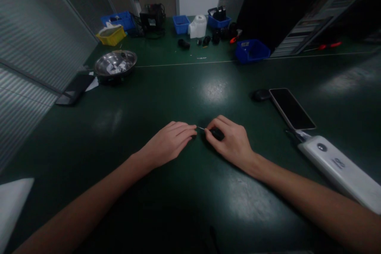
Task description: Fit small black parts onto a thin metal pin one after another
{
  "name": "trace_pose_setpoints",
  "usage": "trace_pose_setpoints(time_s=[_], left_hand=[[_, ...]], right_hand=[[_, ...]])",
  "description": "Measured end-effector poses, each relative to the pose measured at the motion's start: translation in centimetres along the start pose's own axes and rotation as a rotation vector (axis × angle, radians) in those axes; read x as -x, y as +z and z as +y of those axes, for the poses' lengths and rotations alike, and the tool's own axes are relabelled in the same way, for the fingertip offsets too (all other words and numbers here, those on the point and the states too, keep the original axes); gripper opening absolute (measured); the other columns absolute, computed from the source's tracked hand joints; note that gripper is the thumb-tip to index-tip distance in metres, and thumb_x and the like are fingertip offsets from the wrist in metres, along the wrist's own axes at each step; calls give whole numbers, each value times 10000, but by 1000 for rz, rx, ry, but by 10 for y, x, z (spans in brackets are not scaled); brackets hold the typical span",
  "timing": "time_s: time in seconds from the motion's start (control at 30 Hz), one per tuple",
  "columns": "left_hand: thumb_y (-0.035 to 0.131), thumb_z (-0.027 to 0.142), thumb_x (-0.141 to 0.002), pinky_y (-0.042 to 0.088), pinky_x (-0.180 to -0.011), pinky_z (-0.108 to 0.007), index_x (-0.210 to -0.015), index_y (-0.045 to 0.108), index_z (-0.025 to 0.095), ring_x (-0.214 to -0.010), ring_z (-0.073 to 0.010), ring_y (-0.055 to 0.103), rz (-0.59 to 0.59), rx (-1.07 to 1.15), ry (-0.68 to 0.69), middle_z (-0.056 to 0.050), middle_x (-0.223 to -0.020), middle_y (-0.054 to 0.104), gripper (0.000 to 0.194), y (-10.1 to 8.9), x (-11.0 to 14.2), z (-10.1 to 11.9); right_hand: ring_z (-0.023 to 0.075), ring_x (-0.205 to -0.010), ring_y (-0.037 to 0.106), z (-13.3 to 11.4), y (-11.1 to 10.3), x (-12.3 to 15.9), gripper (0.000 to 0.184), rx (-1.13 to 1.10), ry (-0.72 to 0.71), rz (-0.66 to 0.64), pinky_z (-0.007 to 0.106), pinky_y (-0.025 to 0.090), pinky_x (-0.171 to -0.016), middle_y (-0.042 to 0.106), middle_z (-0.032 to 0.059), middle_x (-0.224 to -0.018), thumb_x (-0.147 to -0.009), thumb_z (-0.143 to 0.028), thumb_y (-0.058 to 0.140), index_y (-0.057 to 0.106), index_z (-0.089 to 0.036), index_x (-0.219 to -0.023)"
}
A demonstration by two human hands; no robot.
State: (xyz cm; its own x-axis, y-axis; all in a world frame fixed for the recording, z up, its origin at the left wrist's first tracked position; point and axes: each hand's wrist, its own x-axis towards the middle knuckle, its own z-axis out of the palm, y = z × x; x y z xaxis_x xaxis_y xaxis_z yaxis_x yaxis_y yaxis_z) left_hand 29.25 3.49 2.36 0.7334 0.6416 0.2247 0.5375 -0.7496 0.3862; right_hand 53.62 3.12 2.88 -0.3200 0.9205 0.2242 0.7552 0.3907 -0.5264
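Note:
In the middle of the dark green table, my right hand (233, 141) is closed around a small black rounded object (217, 133). A thin metal shaft (201, 127) runs from its thumb and fingertip towards my left hand; whether it is one piece with the black object is hard to see. My left hand (171, 141) lies low over the table, its fingers together and the tips pressed close at the shaft's far end. A bit of something dark shows beneath those fingertips, mostly hidden.
A phone (291, 108), a black mouse-shaped object (261, 95) and a long white device (342, 170) lie at right. A metal bowl (101, 65) with white pieces stands at left. Blue bins (252, 51), a yellow bin (111, 36) and a white housing (197, 27) line the back.

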Motion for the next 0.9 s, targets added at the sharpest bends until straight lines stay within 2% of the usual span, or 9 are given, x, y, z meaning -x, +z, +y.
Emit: trace_pose_setpoints(time_s=[0.1,0.2,0.3,0.4,0.47,0.53,0.63,0.77,0.9], left_hand=[[480,200,-1033,470,-1089,-438,-1308,621,169,-1232,-222,596,-2,-23,-23,-95,-1301,669,311,-6,7,-10],[512,232,-1023,504,-1040,-390,-1301,634,200,-1182,-205,616,34,-1,-156,-72,-1270,674,306,-22,26,-34],[573,280,-992,526,-969,-357,-1340,616,215,-1098,-204,647,173,-52,-396,-59,-1269,670,357,-47,61,-67],[622,328,-953,520,-923,-351,-1386,593,197,-964,-201,663,335,-247,-633,-59,-1249,680,453,-73,104,-102],[603,377,-956,515,-913,-342,-1336,641,181,-915,-194,658,396,-385,-736,-61,-1255,678,429,-87,129,-122],[561,411,-973,502,-950,-338,-1247,702,161,-970,-202,658,411,-487,-789,-66,-1239,685,397,-95,147,-137],[516,410,-992,470,-1021,-338,-1174,738,145,-1094,-213,647,393,-571,-819,-67,-1183,705,391,-99,160,-147],[506,425,-990,459,-1020,-336,-1160,742,143,-1094,-217,637,363,-616,-864,-67,-1169,703,404,-97,157,-145],[582,462,-934,470,-911,-290,-1129,760,158,-913,-180,625,492,-502,-989,-43,-1128,690,403,-95,151,-143]], right_hand=[[130,-741,577,-1,-1,-1,160,-13,4,-4,272,409,-652,633,12,-912,-964,-319,569,641,-208,-875],[125,-718,564,-1,-3,-1,162,-20,4,-16,270,401,-630,631,14,-914,-961,-324,566,647,-204,-888],[122,-713,562,-1,-3,0,166,-18,-1,-26,269,395,-621,634,13,-918,-960,-326,563,652,-204,-891],[122,-721,568,0,-3,0,167,-20,-9,-24,266,392,-618,639,12,-920,-963,-328,562,653,-206,-895],[121,-720,569,1,-3,0,171,-32,-15,-24,264,391,-614,643,13,-924,-969,-332,555,652,-207,-905],[122,-725,572,2,-3,0,172,-46,-17,-26,263,394,-617,647,16,-932,-975,-334,551,650,-208,-914],[125,-732,578,3,-3,0,160,-56,-17,-23,266,398,-627,646,12,-929,-968,-328,562,647,-209,-903],[119,-708,567,4,-4,0,154,-72,-15,-26,266,389,-610,637,3,-919,-964,-326,566,644,-211,-897],[119,-710,569,4,-5,0,152,-81,1,-34,268,394,-616,635,0,-922,-963,-327,567,645,-213,-899]])
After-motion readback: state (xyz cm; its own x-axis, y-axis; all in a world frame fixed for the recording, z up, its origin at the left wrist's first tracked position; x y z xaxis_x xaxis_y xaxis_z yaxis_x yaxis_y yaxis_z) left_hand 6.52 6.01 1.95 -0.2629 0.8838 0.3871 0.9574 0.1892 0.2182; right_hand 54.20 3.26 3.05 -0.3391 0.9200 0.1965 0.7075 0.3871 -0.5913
